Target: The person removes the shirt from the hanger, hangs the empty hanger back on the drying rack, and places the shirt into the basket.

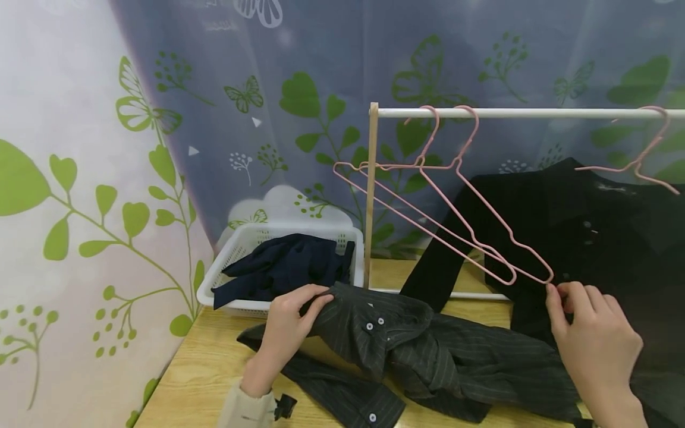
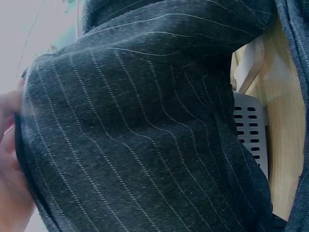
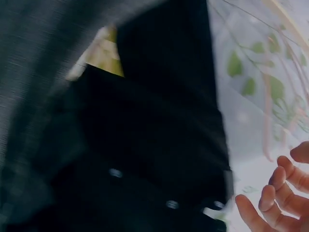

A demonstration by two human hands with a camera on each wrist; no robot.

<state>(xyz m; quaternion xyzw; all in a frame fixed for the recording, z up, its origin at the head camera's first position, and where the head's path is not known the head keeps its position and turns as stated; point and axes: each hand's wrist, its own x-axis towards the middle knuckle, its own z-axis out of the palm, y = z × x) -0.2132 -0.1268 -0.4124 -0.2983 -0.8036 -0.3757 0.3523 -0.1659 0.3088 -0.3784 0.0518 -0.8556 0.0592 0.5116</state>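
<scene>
A dark pinstriped shirt [image 1: 374, 333] with white buttons lies crumpled across the table, its upper edge raised. My left hand [image 1: 291, 318] pinches that edge between thumb and fingers; in the left wrist view, the striped cloth [image 2: 125, 125] fills most of the frame beside the fingers [image 2: 7, 111]. My right hand [image 1: 596, 336] is at the lower corner of a pink hanger [image 1: 508, 229], fingertips right at the wire. Seen from the right wrist, its fingers [image 3: 270, 198] are loosely bent and spread, with nothing between them. A second pink hanger [image 1: 449, 205] hangs alongside.
A white rail [image 1: 508, 113] on a wooden post [image 1: 371, 196] carries the hangers. A black buttoned garment [image 1: 594, 232] hangs at right on another pink hanger [image 1: 642, 163]. At left, a white basket [image 1: 209, 291] holds navy clothing [image 1: 294, 261]. Patterned curtains [image 1: 321, 47] stand behind.
</scene>
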